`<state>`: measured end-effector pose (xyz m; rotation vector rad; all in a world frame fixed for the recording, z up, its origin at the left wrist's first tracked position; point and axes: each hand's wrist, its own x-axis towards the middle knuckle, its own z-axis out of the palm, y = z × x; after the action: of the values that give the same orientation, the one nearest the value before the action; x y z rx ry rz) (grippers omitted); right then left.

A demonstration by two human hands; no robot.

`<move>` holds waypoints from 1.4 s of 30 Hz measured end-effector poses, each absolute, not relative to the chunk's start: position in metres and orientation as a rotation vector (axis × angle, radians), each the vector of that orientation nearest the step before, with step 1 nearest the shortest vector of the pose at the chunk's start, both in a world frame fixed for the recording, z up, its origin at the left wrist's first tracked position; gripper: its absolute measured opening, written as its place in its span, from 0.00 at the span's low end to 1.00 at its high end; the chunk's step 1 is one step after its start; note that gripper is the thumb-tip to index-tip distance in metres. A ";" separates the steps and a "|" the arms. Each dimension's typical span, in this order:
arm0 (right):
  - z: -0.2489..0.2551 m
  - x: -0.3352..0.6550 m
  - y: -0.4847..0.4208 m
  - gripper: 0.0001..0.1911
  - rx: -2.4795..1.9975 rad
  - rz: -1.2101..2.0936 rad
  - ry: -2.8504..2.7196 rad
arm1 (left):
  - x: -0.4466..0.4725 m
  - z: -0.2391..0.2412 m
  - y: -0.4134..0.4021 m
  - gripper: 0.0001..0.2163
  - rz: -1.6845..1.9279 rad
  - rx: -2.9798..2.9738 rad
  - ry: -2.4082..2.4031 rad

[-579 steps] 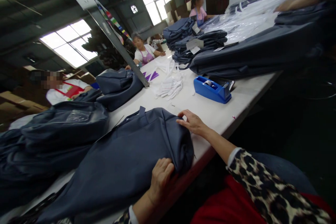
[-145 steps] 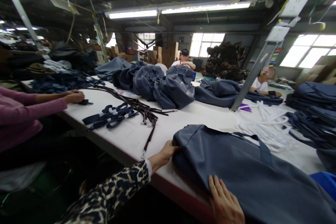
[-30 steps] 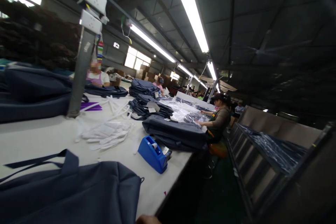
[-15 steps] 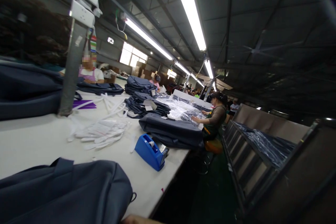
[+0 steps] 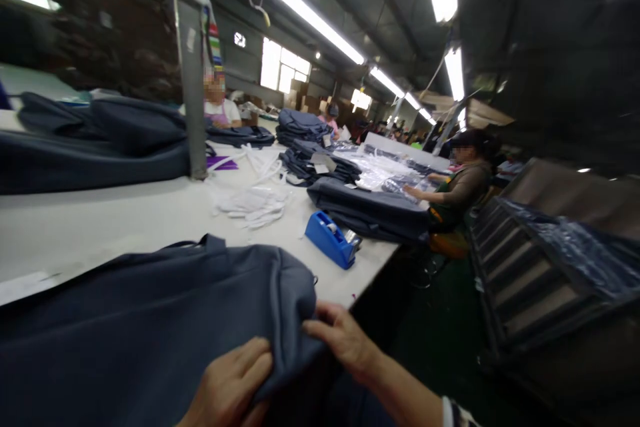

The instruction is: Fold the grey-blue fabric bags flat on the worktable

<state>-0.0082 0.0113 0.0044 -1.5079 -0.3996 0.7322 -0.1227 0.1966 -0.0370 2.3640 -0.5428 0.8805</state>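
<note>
One flat dark-blue fabric bag [image 5: 150, 320], handle uppermost

We see through one head-worn camera — looking forward and slightly down along the white table [image 5: 125, 220], close over the near end of the navy bag [image 5: 150, 307], the hall receding rightward.

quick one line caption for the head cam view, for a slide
Both hands, left hand and right hand, grip the corner of a dark blue bag on a white table.

Bag [image 5: 125, 320] runs off the frame's left edge (bottom too).
</note>
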 end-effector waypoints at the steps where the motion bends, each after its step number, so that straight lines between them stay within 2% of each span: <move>1: 0.002 -0.005 0.010 0.15 -1.529 0.666 -0.393 | -0.120 -0.038 0.198 0.09 0.870 2.383 -0.571; 4: -0.010 0.006 0.008 0.17 -1.572 0.510 -0.378 | -0.114 -0.035 0.199 0.06 0.881 2.504 -0.611; 7: -0.024 0.019 0.011 0.19 -1.603 0.396 -0.403 | -0.109 -0.029 0.196 0.08 0.862 2.676 -0.617; 12: -0.055 0.047 0.024 0.18 -1.592 0.366 -0.425 | -0.101 -0.041 0.184 0.09 0.728 2.819 -0.601; 19: -0.075 0.068 0.011 0.21 -1.604 0.647 -0.443 | -0.089 -0.074 0.176 0.07 0.597 2.798 -0.760; 22: -0.066 0.075 0.012 0.27 -1.617 0.816 -0.418 | -0.089 -0.075 0.176 0.08 0.617 2.769 -0.751; 25: -0.057 0.081 0.027 0.32 -1.632 0.852 -0.392 | -0.088 -0.073 0.175 0.09 0.629 2.740 -0.767; 30: -0.055 0.076 0.054 0.29 -1.665 0.668 -0.373 | -0.089 -0.070 0.177 0.12 0.722 2.678 -0.721; 36: -0.083 0.077 0.052 0.29 -1.757 0.296 -0.310 | -0.092 -0.067 0.179 0.14 0.761 2.652 -0.724; 42: -0.102 0.085 0.046 0.30 -1.801 0.153 -0.259 | -0.092 -0.068 0.176 0.13 0.758 2.669 -0.743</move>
<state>0.0853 0.0462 -0.1018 -1.8011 -0.2592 0.1532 -0.0925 0.1764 -0.0679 2.6686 -0.7427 0.7577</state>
